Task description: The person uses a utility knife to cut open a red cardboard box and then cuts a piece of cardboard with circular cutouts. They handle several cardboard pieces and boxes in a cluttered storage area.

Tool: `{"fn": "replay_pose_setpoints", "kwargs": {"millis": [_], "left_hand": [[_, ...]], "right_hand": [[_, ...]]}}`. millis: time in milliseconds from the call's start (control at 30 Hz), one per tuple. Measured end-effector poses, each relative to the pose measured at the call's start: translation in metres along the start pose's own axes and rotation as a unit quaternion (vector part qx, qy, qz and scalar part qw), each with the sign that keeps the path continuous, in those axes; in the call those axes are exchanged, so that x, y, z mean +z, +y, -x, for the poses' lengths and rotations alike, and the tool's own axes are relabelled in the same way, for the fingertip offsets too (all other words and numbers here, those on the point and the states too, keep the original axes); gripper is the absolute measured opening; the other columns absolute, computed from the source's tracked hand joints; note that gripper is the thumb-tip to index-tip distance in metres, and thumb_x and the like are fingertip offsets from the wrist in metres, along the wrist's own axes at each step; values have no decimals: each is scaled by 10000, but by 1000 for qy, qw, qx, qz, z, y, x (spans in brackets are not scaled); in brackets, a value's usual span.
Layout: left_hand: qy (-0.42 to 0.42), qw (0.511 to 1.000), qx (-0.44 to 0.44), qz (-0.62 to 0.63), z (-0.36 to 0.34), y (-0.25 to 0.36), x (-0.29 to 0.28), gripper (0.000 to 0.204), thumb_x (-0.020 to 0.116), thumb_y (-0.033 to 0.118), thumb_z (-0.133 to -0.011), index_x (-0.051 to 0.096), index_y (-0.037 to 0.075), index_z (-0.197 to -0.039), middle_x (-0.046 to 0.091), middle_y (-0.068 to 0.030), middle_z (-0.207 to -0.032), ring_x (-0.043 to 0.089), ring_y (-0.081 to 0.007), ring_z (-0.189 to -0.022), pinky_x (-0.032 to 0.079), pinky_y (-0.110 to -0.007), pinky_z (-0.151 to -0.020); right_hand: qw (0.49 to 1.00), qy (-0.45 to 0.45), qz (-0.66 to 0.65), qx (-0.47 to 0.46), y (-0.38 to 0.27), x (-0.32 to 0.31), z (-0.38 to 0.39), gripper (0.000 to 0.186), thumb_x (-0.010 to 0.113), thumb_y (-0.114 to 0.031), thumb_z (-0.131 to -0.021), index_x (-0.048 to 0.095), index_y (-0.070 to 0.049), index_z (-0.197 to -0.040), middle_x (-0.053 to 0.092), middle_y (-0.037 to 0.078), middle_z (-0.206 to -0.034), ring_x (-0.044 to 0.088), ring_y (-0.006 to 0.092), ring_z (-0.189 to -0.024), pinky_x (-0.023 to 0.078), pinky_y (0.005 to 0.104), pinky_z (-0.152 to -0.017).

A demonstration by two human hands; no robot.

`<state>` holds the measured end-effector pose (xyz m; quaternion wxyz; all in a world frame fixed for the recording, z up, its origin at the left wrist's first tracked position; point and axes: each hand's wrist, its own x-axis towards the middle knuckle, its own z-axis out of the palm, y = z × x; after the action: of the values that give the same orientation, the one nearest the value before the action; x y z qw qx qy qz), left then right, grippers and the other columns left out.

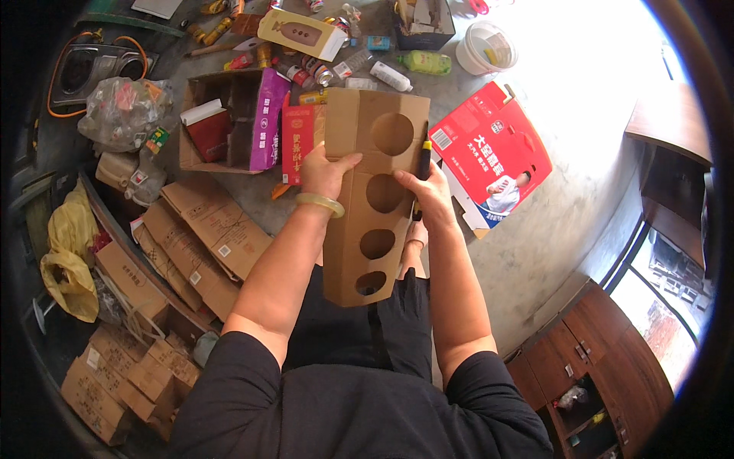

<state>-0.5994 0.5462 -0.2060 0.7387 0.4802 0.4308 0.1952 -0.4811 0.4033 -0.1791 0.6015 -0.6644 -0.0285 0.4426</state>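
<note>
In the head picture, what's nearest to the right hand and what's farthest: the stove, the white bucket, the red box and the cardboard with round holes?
From the right hand:
1. Cardboard with round holes: touching it, on its left.
2. Red box: on the floor, just to the right.
3. White bucket: farther ahead, slightly right.
4. Stove: far left, ahead.

I look out through the left of two wide fisheye cameras side by side on my head, facing down over my dark shirt at the near edge. My forearms rise from there, bringing my left hand and right hand near the middle, close to the lens. Beyond them the floor stretches to the far side, and the brown cabinet at near right leans with the curved rim.
</note>
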Motion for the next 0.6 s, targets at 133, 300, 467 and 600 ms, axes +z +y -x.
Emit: {"fn": "replay_pose_setpoints", "kwargs": {"millis": [133, 300, 467, 600], "left_hand": [[0, 999, -32, 6, 5, -1, 1, 260, 685, 41, -702, 595, -17, -939, 645, -104, -893, 611, -160, -787, 472, -272, -713], [-25, 996, -55, 59, 8, -9, -3, 270, 672, 31, -715, 582, -15, -966, 638, -105, -909, 610, -168, -802, 474, -276, -721], [-119, 960, -164, 192, 9, -3, -5, 314, 653, 13, -729, 553, -18, -1026, 623, -116, -957, 608, -191, -831, 483, -295, -758], [-234, 934, -226, 150, 29, 5, -9, 420, 667, 4, -707, 517, -35, -1097, 602, -112, -1028, 564, -210, -958, 454, -327, -831]], "right_hand": [[999, -12, -32, 23, -1, -9, -3, 366, 681, -28, -692, 571, 20, -1037, 622, 102, -979, 594, 184, -852, 463, 298, -790], [999, 1, -31, 19, 8, -17, -7, 291, 666, 12, -661, 595, 12, -943, 628, 69, -875, 583, 150, -754, 458, 277, -721], [997, 45, -61, -14, 18, -21, -6, 279, 645, 27, -669, 591, 26, -943, 625, 75, -876, 584, 155, -746, 465, 279, -701], [991, 116, -69, -24, 8, -29, -9, 298, 616, 43, -689, 582, 41, -986, 624, 102, -915, 599, 189, -783, 481, 295, -725]]}}
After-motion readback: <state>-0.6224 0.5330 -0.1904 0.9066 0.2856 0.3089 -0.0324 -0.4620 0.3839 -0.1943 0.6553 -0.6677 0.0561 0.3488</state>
